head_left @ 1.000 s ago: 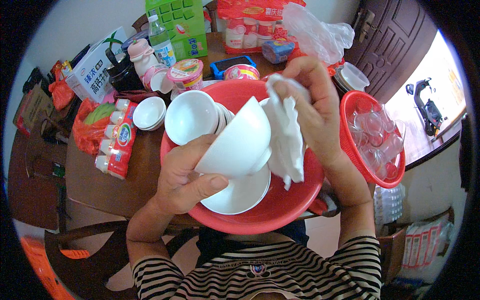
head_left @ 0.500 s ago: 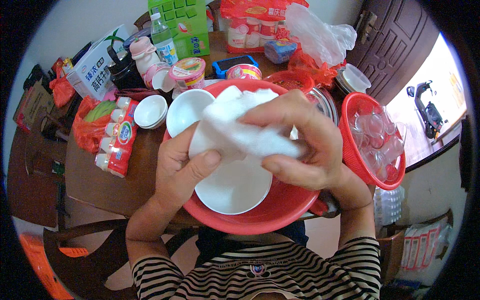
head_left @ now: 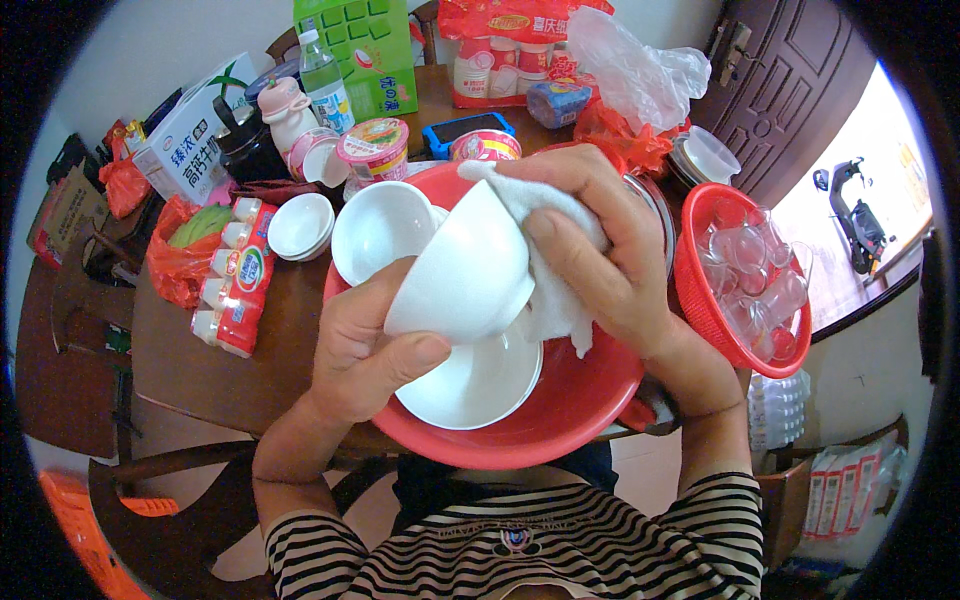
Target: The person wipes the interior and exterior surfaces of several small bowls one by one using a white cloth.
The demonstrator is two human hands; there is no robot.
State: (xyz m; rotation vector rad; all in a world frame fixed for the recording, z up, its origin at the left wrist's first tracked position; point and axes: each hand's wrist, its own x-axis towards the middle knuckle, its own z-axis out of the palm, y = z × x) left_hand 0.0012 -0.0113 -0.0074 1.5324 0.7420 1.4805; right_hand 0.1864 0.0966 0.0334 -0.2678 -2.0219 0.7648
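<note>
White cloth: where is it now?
In the head view, the white cloth is just right of centre, in the right hand, against the held bowl above the red basin.

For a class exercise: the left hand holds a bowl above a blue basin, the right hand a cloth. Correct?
The head view shows a red basin, not blue; the left hand holds a bowl above it, the right hand a cloth.

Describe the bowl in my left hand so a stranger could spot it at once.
Find the big red basin in the centre. Over it, a person's left hand grips a tilted white bowl. Unlike the white bowls in the basin, it is held up, a white cloth against it.
</note>
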